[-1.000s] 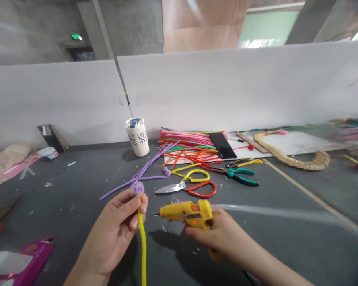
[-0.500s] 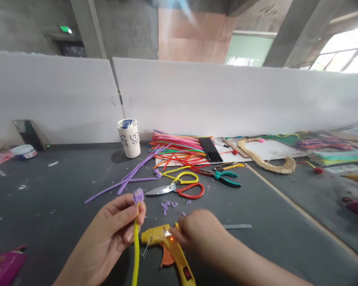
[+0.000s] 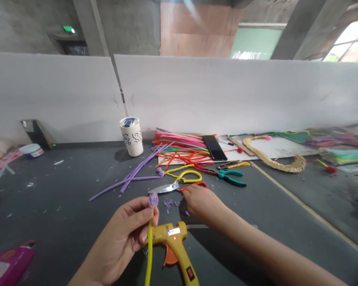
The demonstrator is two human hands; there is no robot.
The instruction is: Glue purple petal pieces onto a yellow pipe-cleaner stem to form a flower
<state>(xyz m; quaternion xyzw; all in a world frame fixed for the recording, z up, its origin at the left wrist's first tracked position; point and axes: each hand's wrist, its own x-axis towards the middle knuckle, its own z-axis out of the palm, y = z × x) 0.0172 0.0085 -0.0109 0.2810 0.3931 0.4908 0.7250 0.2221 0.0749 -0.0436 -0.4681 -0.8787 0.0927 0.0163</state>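
My left hand (image 3: 128,230) pinches a yellow pipe-cleaner stem (image 3: 149,254) just under a small purple tufted flower head (image 3: 153,199). The stem hangs down past my fingers. My right hand (image 3: 203,204) has its fingers curled on the red handle of the scissors (image 3: 164,188), which lie on the table with their blades to the left. Its thumb and part of that handle are hidden. A yellow glue gun (image 3: 179,246) with a lit red light lies below my hands, its nozzle behind my left fingers. Purple scraps (image 3: 168,204) lie between my hands.
Purple pipe cleaners (image 3: 137,171) lie beyond my left hand, near a white cup (image 3: 131,137). Behind are a multicoloured pipe-cleaner pile (image 3: 181,145), a phone (image 3: 215,147) and teal-handled pliers (image 3: 231,176). A magenta tool (image 3: 13,262) lies lower left; a braided straw-coloured piece (image 3: 274,165) lies right.
My right hand has moved from above the glue gun forward to the scissors' red handle, uncovering the gun. The left hand still holds the flower, slightly further right in view.
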